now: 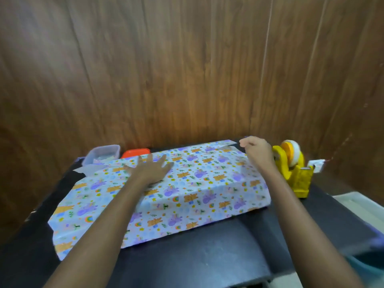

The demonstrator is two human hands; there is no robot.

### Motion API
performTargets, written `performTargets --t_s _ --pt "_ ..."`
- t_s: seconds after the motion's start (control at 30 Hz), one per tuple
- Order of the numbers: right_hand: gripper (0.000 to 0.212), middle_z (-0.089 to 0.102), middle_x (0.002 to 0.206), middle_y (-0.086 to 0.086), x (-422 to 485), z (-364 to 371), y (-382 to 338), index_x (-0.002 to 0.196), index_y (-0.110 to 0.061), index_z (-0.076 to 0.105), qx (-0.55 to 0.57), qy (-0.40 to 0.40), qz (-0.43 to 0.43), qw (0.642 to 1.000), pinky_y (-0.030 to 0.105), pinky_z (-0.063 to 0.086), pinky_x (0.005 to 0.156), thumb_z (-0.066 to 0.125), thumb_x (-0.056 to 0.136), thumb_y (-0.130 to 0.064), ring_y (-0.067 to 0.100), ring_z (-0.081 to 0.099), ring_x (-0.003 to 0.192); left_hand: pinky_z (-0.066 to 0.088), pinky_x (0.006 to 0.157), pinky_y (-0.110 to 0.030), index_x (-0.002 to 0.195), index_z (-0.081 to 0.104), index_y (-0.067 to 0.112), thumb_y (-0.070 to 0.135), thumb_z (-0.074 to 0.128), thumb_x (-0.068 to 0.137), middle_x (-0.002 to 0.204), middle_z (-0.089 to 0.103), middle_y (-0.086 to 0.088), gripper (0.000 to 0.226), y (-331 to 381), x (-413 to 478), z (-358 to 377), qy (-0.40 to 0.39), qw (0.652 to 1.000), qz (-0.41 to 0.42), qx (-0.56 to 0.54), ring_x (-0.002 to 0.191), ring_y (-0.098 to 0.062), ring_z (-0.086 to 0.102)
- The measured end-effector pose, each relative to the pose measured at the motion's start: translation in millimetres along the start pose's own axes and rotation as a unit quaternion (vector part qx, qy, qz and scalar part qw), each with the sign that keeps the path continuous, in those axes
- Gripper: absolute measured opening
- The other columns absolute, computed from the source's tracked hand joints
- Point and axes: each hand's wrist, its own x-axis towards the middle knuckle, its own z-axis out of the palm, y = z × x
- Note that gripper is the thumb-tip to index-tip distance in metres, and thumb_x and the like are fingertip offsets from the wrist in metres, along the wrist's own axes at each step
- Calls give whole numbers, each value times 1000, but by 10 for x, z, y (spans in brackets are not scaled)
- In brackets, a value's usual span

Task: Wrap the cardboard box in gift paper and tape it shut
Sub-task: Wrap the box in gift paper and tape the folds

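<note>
The seam-closing step is in hand: the gift paper (pixel 187 183) is pressed over the box (hidden beneath, on the desk (pixel 324 215)) by the spread left grip (pixel 151 167). Whether anything is pinched by the curled right grip (pixel 255 150) cannot be told. Tape from the dispenser (pixel 291 163) is probably needed next.

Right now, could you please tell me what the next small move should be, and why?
Probably the right hand pulls a strip from the yellow tape dispenser beside it: the left hand presses the gift paper flat, and no tape shows yet.

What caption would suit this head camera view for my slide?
Left hand pressing flat on the patterned gift paper, right hand raised beside the yellow tape dispenser on a dark table.
</note>
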Motion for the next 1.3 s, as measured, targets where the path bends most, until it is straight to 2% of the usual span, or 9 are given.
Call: performTargets --t_s 0.17,0.27,0.57,0.73,0.87,0.97,1.03,1.2,1.3 --pt "35 61 118 17 -64 -492 372 112 -5 64 -198 128 51 970 40 35 95 41 86 -11 36 45 117 2 109 -65 144 10 50 91 -11 54 159 0 2 101 -139 276 105 -10 1000 24 15 145 -33 -5" --pt "45 52 130 18 -67 -757 562 120 -3 57 -283 120 186 933 43 28 103 36 89 -28 34 38 125 0 110 -63 146 14 45 76 12 81 159 0 -3 72 10 139 46 7 1000 -2 8 144 -36 -3" --pt "24 59 107 19 253 -1128 713 106 5 59 -168 -53 306 935 40 49 81 57 91 -14 31 57 94 -2 107 -69 147 11 44 70 17 89 159 0 1 63 41 89 105 38 999 -18 -19 144 -37 -4" --pt "41 51 131 20 306 -1193 586 131 4 48 -238 -153 307 909 38 46 96 53 95 -16 32 52 119 -1 106 -71 144 10 51 89 -9 65 159 1 3 89 -60 216 139 16 1000 16 15 144 -36 -4" --pt "50 49 118 16 346 -1236 652 138 4 41 -185 -172 321 913 33 44 89 56 93 -13 26 49 101 -1 109 -66 147 5 44 72 10 87 159 -2 -5 66 -11 167 149 29 999 1 14 143 -40 -7" --pt "46 49 128 15 283 -1300 492 136 7 41 -87 -140 315 935 33 39 97 54 95 -11 27 49 117 -2 107 -69 146 6 46 71 12 88 159 -3 -2 64 13 141 144 31 999 -4 -6 143 -38 -8" --pt "26 56 110 13 286 -1370 454 114 5 56 -19 -92 300 949 30 42 95 57 93 -10 24 55 110 -3 105 -71 146 5 47 71 14 89 159 -3 2 63 25 118 140 35 999 -18 -23 144 -36 -8" --pt "19 53 40 4 44 -1349 679 73 2 56 24 -60 332 941 10 30 28 55 92 0 4 46 25 -1 106 -70 146 4 48 79 4 80 159 -3 0 72 -21 179 159 26 1000 -7 -5 144 -36 -8" --pt "28 49 29 -2 -117 -1247 879 67 -4 53 73 -53 361 928 8 31 27 52 94 -4 6 49 27 -2 106 -71 146 4 48 76 9 84 159 -4 2 68 -6 156 169 32 999 -18 -11 144 -35 -8"
